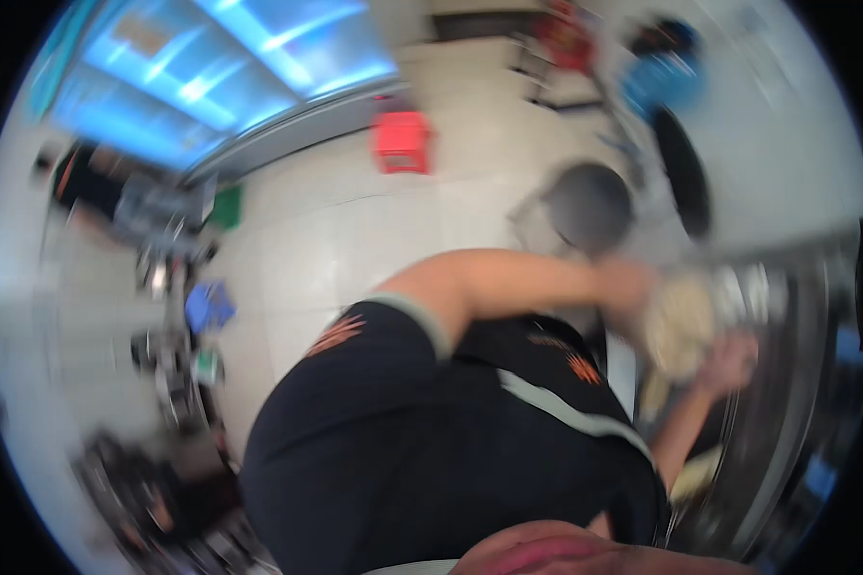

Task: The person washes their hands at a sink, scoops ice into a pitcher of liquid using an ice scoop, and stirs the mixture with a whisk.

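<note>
Round object (681,324) (pale, blurred) lies between left fingers (635,287) and right fingers (731,353).

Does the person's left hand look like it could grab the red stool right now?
Probably not. The left hand is blurry but looks busy beside a round, pale thing. The red stool seems too far off, with floor in between.

Open floor (479,182) between two obstacles: red stool (402,143), grey seat (592,206)
</note>
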### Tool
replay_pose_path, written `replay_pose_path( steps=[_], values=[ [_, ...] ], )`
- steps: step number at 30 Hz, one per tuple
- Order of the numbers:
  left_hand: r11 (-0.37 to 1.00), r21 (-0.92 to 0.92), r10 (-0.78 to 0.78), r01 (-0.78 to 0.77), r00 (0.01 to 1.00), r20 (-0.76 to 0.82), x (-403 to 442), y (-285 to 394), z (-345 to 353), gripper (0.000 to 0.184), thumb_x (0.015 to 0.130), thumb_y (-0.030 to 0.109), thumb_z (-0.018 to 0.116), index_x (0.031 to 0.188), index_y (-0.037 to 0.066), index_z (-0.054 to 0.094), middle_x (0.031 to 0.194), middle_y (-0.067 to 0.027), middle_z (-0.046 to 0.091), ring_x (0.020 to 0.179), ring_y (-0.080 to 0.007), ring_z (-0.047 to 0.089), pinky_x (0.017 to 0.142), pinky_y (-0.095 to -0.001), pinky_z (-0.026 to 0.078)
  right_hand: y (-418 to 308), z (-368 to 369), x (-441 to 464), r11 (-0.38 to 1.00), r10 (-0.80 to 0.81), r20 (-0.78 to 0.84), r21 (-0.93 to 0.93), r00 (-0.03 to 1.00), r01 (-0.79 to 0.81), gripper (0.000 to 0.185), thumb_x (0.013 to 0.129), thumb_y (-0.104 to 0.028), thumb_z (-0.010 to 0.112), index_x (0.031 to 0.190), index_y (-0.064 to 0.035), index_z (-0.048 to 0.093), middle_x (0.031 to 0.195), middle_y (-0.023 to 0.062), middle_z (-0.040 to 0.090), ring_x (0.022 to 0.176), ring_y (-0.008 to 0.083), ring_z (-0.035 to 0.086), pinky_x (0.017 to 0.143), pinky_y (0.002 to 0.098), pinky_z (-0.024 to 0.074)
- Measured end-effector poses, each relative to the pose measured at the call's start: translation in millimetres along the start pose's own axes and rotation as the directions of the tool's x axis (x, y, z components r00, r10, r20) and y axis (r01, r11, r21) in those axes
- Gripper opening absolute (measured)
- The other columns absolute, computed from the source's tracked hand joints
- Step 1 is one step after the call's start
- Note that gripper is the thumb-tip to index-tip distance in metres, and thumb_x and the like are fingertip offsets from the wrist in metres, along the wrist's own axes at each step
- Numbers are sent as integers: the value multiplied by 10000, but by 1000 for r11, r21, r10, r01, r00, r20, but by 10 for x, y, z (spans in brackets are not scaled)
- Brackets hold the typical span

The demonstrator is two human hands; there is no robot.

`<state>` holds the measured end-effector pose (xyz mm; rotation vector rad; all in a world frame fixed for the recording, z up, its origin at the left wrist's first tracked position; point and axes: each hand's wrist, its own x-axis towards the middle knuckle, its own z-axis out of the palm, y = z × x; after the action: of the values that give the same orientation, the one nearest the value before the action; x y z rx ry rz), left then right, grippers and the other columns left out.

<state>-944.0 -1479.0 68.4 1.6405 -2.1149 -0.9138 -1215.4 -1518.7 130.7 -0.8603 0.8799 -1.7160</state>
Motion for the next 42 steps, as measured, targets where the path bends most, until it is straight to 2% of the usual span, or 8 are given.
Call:
replay_pose_path(
  steps=[1,5,10,13,17,21,26,42],
  values=[
    [997,68,36,-36,999,-4,-54,47,-22,359,880,257,544,1205,109,585,1263,-158,592,1135,-359,594,911,-485,497,22,-226,96,975,23,63,218,998,-36,138,897,-117,608,1022,-62,593,914,89,595,619,107,511,446,232,369],
    [995,-95,-33,20,990,-138,-78,153,-46,298,932,168,540,1196,37,499,1157,-216,587,1090,-398,585,890,-463,475,-29,353,-63,840,-202,-45,-522,978,149,104,867,-101,704,784,-66,650,661,-22,580,573,85,518,512,257,412],
    [997,-65,32,-39,994,-106,-2,427,-75,228,947,178,542,1106,27,480,1109,-229,590,1030,-435,580,833,-500,473,-548,476,-37,979,-172,167,-76,971,187,279,933,-167,686,722,-54,543,605,-27,517,511,66,471,469,242,386],
    [997,-75,-11,5,996,-84,-45,396,-94,244,950,185,545,1120,21,481,1130,-237,590,1029,-445,581,832,-498,474,-103,303,-49,835,-190,134,-499,973,232,258,934,-171,688,756,-41,554,611,-8,529,506,72,470,456,244,389],
    [994,-102,-44,37,997,-67,-50,382,-112,242,947,186,551,1101,8,491,1122,-254,589,997,-458,588,829,-498,473,-494,403,-69,991,-103,139,-65,985,113,223,954,-86,632,759,-29,542,676,26,555,546,80,489,475,244,389],
    [993,-111,26,-33,998,-64,-2,292,-74,252,947,175,555,1111,-6,493,1091,-273,598,971,-461,598,822,-496,474,13,258,-64,878,-106,107,-457,989,144,226,950,-85,636,755,-34,534,662,20,549,537,70,467,463,237,359],
    [972,-228,50,-54,998,-27,-2,183,-73,269,942,156,570,1142,-11,505,1030,-290,620,952,-446,618,802,-462,484,-271,578,-110,934,-218,152,-253,964,251,262,941,-95,654,715,-44,532,587,-18,513,511,59,459,447,239,351],
    [829,-553,197,-78,967,160,229,-210,3,212,956,214,617,962,34,506,760,-57,554,691,-126,509,627,-301,428,-26,631,-281,868,-390,-171,-395,905,300,252,950,-143,661,757,-47,531,618,2,507,520,72,456,480,254,391]
  ],
)
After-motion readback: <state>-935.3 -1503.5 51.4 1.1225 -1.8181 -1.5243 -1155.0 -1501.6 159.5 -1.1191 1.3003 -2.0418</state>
